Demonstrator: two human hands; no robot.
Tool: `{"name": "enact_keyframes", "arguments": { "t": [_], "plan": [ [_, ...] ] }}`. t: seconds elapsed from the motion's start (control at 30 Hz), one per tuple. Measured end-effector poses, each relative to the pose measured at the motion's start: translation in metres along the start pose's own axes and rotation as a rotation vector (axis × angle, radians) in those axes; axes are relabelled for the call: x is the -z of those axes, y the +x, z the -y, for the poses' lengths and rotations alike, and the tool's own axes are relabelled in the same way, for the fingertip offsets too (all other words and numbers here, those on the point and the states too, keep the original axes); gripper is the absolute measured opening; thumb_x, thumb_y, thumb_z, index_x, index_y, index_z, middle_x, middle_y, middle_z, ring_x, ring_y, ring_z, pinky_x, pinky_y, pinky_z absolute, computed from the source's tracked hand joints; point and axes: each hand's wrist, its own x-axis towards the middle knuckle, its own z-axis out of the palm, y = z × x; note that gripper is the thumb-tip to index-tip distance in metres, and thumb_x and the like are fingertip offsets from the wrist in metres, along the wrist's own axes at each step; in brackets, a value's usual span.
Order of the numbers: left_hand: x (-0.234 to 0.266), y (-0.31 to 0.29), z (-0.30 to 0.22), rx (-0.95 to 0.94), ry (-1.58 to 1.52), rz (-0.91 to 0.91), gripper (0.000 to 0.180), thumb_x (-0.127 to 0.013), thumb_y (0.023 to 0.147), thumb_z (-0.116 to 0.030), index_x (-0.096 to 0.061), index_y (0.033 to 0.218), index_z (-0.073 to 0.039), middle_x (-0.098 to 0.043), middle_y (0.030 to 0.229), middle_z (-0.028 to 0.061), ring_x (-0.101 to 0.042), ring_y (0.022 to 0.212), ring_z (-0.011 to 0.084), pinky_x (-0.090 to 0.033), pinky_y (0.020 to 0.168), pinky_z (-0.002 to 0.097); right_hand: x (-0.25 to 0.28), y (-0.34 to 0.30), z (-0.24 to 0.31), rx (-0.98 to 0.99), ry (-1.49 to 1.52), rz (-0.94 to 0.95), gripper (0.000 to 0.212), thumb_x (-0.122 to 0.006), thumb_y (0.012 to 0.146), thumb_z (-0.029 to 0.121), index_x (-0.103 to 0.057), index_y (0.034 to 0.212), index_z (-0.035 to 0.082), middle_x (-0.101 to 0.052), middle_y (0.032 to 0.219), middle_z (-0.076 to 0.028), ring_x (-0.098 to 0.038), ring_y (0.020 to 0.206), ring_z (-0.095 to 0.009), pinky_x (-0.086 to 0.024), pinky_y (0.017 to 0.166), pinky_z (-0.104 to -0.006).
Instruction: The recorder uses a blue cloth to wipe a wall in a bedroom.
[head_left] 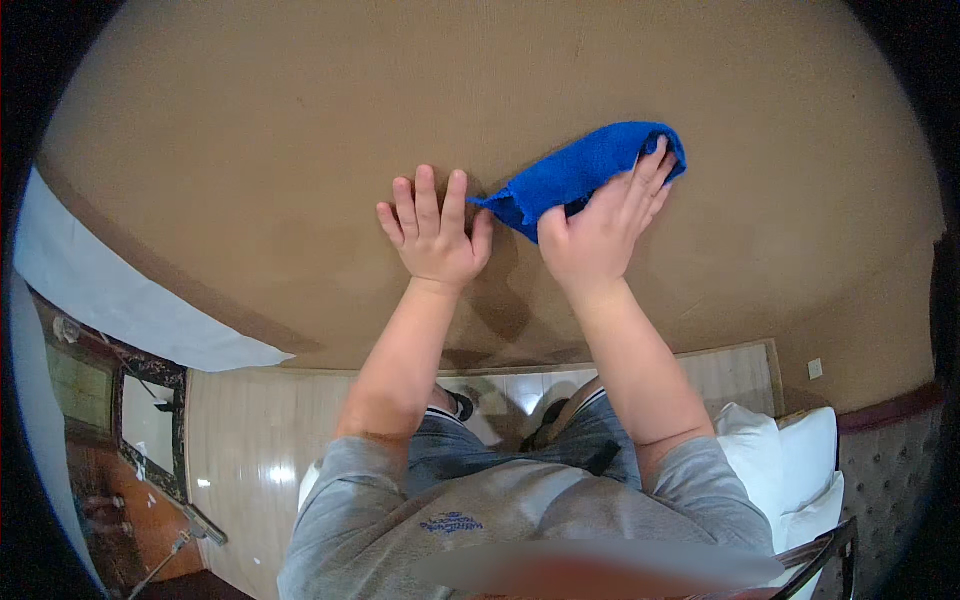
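**Soft blue cloth (590, 165) under the right hand (592, 240), against a brown wall (300, 150)**

Taking the middle of the view as the clock's centre, the left hand (432, 240) lies at eleven o'clock, fingers spread and palm toward the wall, holding nothing. Its thumb is just beside the cloth's pointed left tip.

The cloth lies at about one o'clock, slanting from that low, narrow tip up to a fuller, rounded right end. It is folded over itself, with a frayed-looking edge near the tip. It should prove light, limp and hard to damage; its fuzzy surface suggests good friction under the skin. The thin tip would probably flop or slip away, so the thick folded part toward two o'clock seems the better place to hold, with fingers spread across it.

The right hand, at two o'clock, has its fingers stretched along the cloth's lower side, with the fingertips at the rounded end and the thumb toward the left. Whether they pinch the fabric or merely press it, I cannot tell.

As for containers, the reddish-brown furniture (165, 525) at eight o'clock may be a cabinet, but its contents do not show. At four o'clock are white pillows (805, 450), plump inside their covers.
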Motion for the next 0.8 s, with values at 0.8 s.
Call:
{"name": "enact_keyframes", "arguments": {
  "t": [0.8],
  "plan": [
    [-0.002, -0.002, -0.005, 0.089, 0.042, 0.008, 0.058, -0.043, 0.093, -0.030, -0.034, 0.146, -0.007, -0.025, 0.152, 0.0236, -0.015, 0.144, 0.0410, -0.005, 0.115, 0.0513, -0.031, -0.011, 0.014, 0.105, -0.191, 0.045, 0.056, -0.061, 0.079, 0.050, -0.055, 0.132, 0.034, -0.031, 0.143, -0.030, -0.028, 0.130, -0.050, -0.012, 0.107, -0.0656]
  ]
}}
